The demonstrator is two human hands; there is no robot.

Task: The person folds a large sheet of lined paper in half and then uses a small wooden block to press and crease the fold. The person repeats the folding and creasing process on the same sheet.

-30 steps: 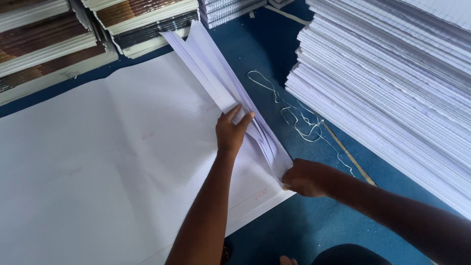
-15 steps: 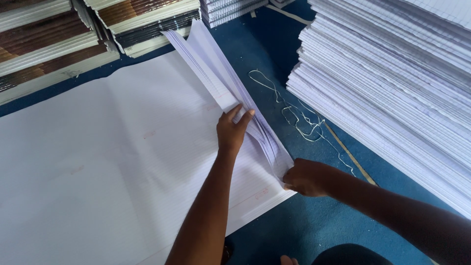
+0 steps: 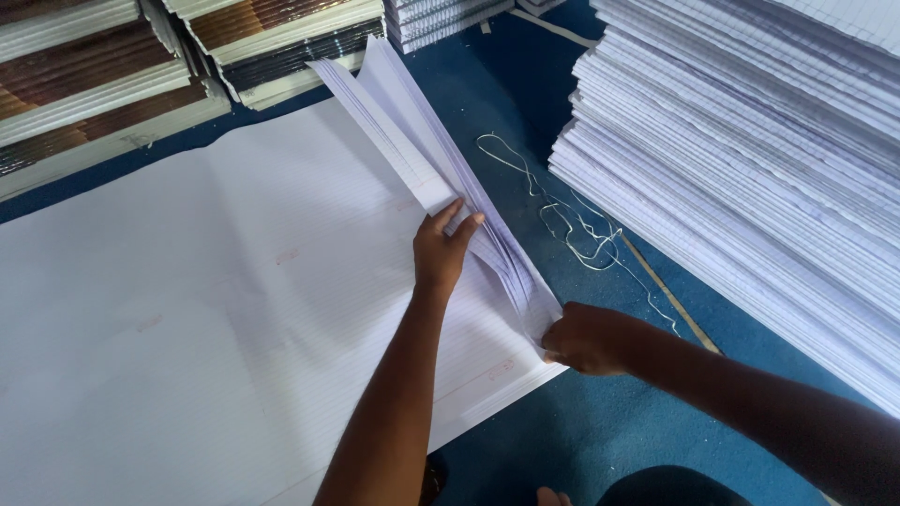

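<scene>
White ruled sheets (image 3: 234, 309) lie flat on the blue surface (image 3: 581, 440), their right edge lifted into a fanned fold (image 3: 441, 178). Left hand (image 3: 443, 251) lies nearly flat, fingers pressing the fold down so it stays put. Right hand (image 3: 586, 339), curled closed, pinches the fold's near corner, seemingly to keep the edges aligned. Loose string (image 3: 562, 220) lies just right.

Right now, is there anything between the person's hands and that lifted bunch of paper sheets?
Nothing visible. The left hand already rests on the lifted sheets, and the right hand pinches their near corner. The loose string lies off to the side on the blue floor.
</scene>
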